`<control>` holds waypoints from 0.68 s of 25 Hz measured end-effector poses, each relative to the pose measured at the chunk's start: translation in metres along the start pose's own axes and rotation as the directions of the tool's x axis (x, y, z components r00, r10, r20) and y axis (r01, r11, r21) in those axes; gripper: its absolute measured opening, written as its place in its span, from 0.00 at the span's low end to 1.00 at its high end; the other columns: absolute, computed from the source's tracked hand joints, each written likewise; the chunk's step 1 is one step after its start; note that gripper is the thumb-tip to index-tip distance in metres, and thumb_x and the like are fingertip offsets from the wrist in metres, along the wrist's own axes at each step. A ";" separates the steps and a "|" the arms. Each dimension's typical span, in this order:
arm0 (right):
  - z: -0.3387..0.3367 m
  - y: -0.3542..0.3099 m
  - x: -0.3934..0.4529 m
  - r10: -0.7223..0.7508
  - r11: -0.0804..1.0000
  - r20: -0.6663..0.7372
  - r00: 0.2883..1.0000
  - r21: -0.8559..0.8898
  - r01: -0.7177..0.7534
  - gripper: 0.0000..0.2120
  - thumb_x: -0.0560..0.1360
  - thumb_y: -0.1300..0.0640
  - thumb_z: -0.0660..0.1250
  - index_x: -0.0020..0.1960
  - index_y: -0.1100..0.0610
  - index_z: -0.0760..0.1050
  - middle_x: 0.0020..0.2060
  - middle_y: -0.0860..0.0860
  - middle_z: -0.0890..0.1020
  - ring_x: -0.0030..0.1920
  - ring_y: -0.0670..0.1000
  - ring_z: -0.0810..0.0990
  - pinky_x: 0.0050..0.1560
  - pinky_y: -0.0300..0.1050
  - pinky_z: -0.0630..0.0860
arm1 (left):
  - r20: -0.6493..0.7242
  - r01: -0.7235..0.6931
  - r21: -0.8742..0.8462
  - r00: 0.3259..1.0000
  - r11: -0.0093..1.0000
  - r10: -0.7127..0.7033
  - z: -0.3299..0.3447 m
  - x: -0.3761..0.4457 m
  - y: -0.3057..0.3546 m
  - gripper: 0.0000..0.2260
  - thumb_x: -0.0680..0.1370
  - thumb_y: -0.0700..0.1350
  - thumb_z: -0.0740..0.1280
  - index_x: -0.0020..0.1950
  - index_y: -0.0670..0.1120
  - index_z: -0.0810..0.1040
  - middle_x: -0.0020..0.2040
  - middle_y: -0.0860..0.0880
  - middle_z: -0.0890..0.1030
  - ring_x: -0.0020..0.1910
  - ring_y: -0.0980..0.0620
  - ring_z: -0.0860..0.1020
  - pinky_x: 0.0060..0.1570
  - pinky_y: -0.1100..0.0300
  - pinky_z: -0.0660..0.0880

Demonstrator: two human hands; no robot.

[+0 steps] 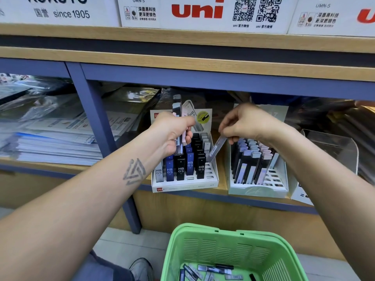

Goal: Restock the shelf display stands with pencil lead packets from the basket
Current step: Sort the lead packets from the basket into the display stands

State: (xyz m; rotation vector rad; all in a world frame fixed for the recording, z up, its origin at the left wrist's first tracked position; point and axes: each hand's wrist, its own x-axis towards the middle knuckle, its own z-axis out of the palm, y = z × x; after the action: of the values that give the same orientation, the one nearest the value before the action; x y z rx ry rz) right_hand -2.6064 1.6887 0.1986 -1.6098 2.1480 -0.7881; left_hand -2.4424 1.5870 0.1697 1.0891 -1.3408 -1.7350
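Running across the whole view, the wooden shelf (182, 41) with its blue frame carries the two display stands in its lower bay, and the green basket (205, 250) sits below on the floor with a scatter of pencil lead packets (215, 269) left in its bottom. On the shelf board the white stand (213, 179) holds rows of blue, black and grey HB 0.5 packets, with open slots showing toward its right and front; just beside it the pale green stand (259, 191) holds pastel and black packets, its front rows also partly bare. The left hand (174, 134) is curled round a small bundle of packets (178, 110), their tops sticking up above the fist, over the back of the white stand. The right hand (243, 122) pinches a single grey packet (216, 149) by its upper end between thumb and fingertips, the packet tilted with its lower end pointing toward the right side of the white stand, in the gap between the two stands. The step in hand looks to be the seating of this one packet in a free slot. The next move likely calls for bringing the packet upright, lining its lower end with an open slot and pressing it down, then drawing another from the left hand's bundle.
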 end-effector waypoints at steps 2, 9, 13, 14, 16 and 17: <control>-0.002 -0.004 0.002 -0.012 0.986 0.054 0.998 -0.166 0.020 0.01 0.73 0.60 0.75 0.43 0.59 0.84 0.30 0.49 0.85 0.31 0.42 0.83 0.35 0.33 0.76 | 0.003 -0.005 0.009 1.000 1.000 0.005 0.001 0.001 0.000 0.07 0.76 0.33 0.69 0.42 0.41 0.73 0.30 0.46 0.71 0.20 0.55 0.70 0.19 0.67 0.67; 0.041 0.010 0.022 -0.077 0.974 -0.093 0.993 -0.219 0.055 0.02 0.77 0.61 0.72 0.48 0.58 0.79 0.41 0.55 0.84 0.33 0.49 0.86 0.42 0.47 0.84 | 0.023 -0.010 0.022 1.000 1.000 0.009 0.004 -0.004 -0.001 0.06 0.76 0.32 0.69 0.45 0.39 0.73 0.29 0.46 0.70 0.20 0.55 0.69 0.20 0.66 0.67; 0.052 0.016 0.030 -0.097 0.983 -0.134 0.986 -0.167 0.074 0.04 0.76 0.63 0.73 0.49 0.56 0.79 0.44 0.56 0.83 0.39 0.54 0.85 0.46 0.51 0.85 | 0.026 -0.014 0.032 1.000 0.999 0.013 0.004 -0.004 -0.001 0.07 0.76 0.32 0.69 0.42 0.40 0.72 0.30 0.46 0.70 0.20 0.55 0.69 0.20 0.67 0.67; 0.054 0.016 0.031 -0.093 0.984 -0.136 0.986 -0.164 0.070 0.05 0.75 0.64 0.73 0.48 0.56 0.79 0.44 0.56 0.83 0.40 0.55 0.85 0.46 0.52 0.85 | 0.025 -0.014 0.032 1.000 0.999 0.013 0.003 -0.004 -0.001 0.08 0.76 0.32 0.69 0.41 0.40 0.72 0.30 0.46 0.70 0.20 0.55 0.69 0.20 0.66 0.67; 0.059 0.019 0.032 -0.092 0.982 -0.124 0.988 -0.173 0.069 0.07 0.74 0.66 0.72 0.47 0.56 0.79 0.44 0.56 0.83 0.40 0.55 0.85 0.45 0.53 0.85 | 0.027 -0.013 0.034 1.000 0.999 0.012 0.003 -0.005 0.000 0.08 0.76 0.32 0.69 0.41 0.40 0.72 0.30 0.46 0.70 0.20 0.55 0.70 0.20 0.66 0.67; 0.063 0.023 0.032 -0.091 0.981 -0.114 0.989 -0.183 0.069 0.07 0.74 0.67 0.72 0.46 0.56 0.78 0.44 0.56 0.82 0.39 0.56 0.84 0.45 0.53 0.85 | 0.031 -0.013 0.034 0.999 0.999 0.012 0.002 -0.005 0.000 0.07 0.76 0.32 0.69 0.43 0.39 0.73 0.30 0.46 0.70 0.20 0.55 0.70 0.20 0.66 0.67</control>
State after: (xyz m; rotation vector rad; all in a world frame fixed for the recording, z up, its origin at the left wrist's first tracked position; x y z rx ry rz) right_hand -2.5971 1.6485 0.1371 -1.7906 2.3098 -0.7537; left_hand -2.4427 1.5922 0.1709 1.0747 -1.3980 -1.7322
